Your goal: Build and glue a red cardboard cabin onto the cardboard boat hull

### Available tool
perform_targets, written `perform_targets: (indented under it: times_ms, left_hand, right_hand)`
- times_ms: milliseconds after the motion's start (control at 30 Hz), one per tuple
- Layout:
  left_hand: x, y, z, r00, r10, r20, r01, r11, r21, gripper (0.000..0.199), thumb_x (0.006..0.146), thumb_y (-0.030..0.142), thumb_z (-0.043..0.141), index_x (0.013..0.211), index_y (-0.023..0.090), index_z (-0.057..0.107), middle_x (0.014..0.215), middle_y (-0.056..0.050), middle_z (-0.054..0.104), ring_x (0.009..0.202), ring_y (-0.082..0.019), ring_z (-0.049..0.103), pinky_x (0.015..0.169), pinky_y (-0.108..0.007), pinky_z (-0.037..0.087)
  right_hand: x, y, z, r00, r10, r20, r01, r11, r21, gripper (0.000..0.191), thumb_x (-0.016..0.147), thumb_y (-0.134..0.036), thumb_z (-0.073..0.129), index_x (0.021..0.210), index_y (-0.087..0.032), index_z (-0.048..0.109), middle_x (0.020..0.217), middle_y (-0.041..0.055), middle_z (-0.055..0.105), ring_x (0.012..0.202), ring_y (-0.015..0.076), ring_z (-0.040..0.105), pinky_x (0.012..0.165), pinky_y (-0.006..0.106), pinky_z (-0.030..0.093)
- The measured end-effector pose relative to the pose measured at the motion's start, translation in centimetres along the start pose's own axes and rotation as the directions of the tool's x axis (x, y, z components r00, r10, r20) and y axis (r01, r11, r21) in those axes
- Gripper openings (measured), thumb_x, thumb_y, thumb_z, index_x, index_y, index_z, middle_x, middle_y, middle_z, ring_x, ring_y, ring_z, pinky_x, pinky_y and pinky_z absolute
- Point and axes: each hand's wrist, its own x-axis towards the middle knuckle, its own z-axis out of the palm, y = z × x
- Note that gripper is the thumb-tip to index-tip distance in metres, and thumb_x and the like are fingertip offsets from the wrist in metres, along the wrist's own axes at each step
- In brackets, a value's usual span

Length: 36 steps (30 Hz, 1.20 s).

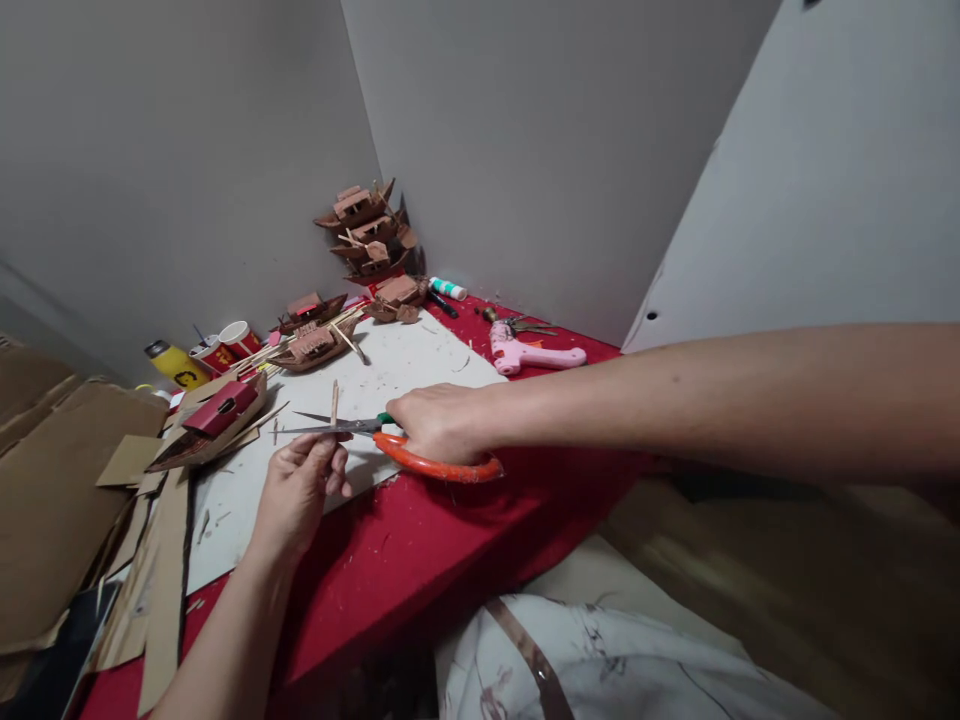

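Observation:
My right hand [439, 422] is wrapped round the handles of a pair of scissors [435, 464] with orange and green grips. The slightly parted blades point left, above a white board [405, 352]. My left hand [304, 480] pinches a thin brown strip [334, 402], which stands upright across the blades. Its fingertips are just below the blades, close to the metal. Whether the blades touch the strip is too small to tell.
Model boats [311, 345] stand at the board's far side, more of them stacked in the corner. A pink glue gun [532, 354] lies on the red cloth [420, 560]. Cardboard [60, 490], a yellow bottle [177, 366] and paper cups [238, 338] are at the left.

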Motion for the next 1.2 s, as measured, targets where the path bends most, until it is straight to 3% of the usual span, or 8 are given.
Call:
perform_targets:
  times_ms: [200, 367, 500, 800, 1000, 1100, 1200]
  left_hand:
    - [0.2, -1.2, 0.6, 0.998, -0.055, 0.028, 0.056, 0.998, -0.027, 0.028, 0.070, 0.037, 0.077, 0.080, 0.012, 0.068, 0.052, 0.008, 0.047, 0.039, -0.003, 0.034, 0.042, -0.019, 0.043]
    - [-0.1, -1.5, 0.6, 0.999, -0.024, -0.026, 0.023, 0.999, -0.032, 0.029, 0.071, 0.038, 0.077, 0.082, 0.013, 0.068, 0.053, 0.007, 0.046, 0.045, -0.005, 0.046, 0.046, -0.017, 0.043]
    - [-0.2, -1.4, 0.6, 0.999, -0.014, -0.052, 0.012, 0.999, -0.038, 0.029, 0.071, 0.037, 0.077, 0.083, 0.013, 0.068, 0.054, 0.008, 0.046, 0.045, -0.005, 0.047, 0.046, -0.017, 0.043]
    - [0.3, -1.8, 1.0, 0.994, -0.103, 0.021, 0.104, 0.991, -0.078, 0.027, 0.068, 0.034, 0.079, 0.076, 0.013, 0.064, 0.052, 0.009, 0.041, 0.040, -0.003, 0.034, 0.045, -0.020, 0.043]
    - [1.0, -0.9, 0.1, 0.997, -0.080, 0.000, 0.079, 0.992, -0.099, 0.032, 0.069, 0.036, 0.080, 0.086, 0.013, 0.066, 0.048, 0.013, 0.029, 0.039, -0.001, 0.025, 0.044, -0.015, 0.039]
    - [1.4, -0.8, -0.5, 0.996, -0.086, -0.003, 0.085, 0.993, -0.082, 0.032, 0.069, 0.035, 0.080, 0.085, 0.012, 0.066, 0.047, 0.012, 0.036, 0.039, -0.001, 0.030, 0.048, -0.017, 0.045]
    - [1.7, -1.0, -0.8, 0.994, -0.110, 0.005, 0.110, 0.992, -0.056, 0.032, 0.066, 0.032, 0.082, 0.084, 0.013, 0.064, 0.056, 0.006, 0.057, 0.042, -0.004, 0.043, 0.052, -0.022, 0.051]
  right_hand:
    - [0.4, 0.8, 0.4, 1.000, 0.022, 0.010, -0.022, 1.000, -0.017, 0.050, 0.081, -0.049, 0.049, 0.102, -0.009, 0.070, 0.094, 0.0214, 0.071, 0.077, 0.0322, 0.068, 0.056, 0.035, 0.046]
    - [0.9, 0.9, -0.3, 0.998, 0.019, 0.066, -0.019, 1.000, 0.000, 0.049, 0.081, -0.045, 0.052, 0.108, -0.007, 0.068, 0.100, 0.0201, 0.071, 0.076, 0.0271, 0.067, 0.056, 0.031, 0.047]
    - [1.0, 0.6, -0.8, 0.995, 0.004, 0.101, -0.005, 1.000, 0.004, 0.046, 0.080, -0.040, 0.055, 0.109, -0.006, 0.067, 0.100, 0.0195, 0.071, 0.076, 0.0254, 0.067, 0.058, 0.030, 0.047]
    - [1.0, 1.2, 0.4, 0.999, 0.033, 0.034, -0.033, 0.999, 0.007, 0.053, 0.082, -0.049, 0.050, 0.100, -0.005, 0.071, 0.089, 0.0219, 0.071, 0.068, 0.0271, 0.066, 0.055, 0.033, 0.046]
    - [1.4, 2.5, 0.9, 0.997, 0.074, -0.021, -0.073, 0.996, 0.048, 0.036, 0.077, -0.030, 0.054, 0.097, -0.006, 0.071, 0.086, 0.0174, 0.071, 0.068, 0.0224, 0.064, 0.054, 0.028, 0.043]
    - [1.8, 2.9, 0.8, 0.995, 0.099, -0.002, -0.098, 0.993, 0.059, 0.032, 0.073, -0.029, 0.059, 0.092, -0.006, 0.072, 0.083, 0.0167, 0.070, 0.067, 0.0228, 0.063, 0.054, 0.029, 0.042]
    - [2.0, 3.2, 0.4, 0.994, 0.113, -0.004, -0.112, 0.988, 0.103, 0.028, 0.071, -0.030, 0.063, 0.084, -0.007, 0.072, 0.075, 0.0135, 0.068, 0.064, 0.0206, 0.060, 0.055, 0.028, 0.041]
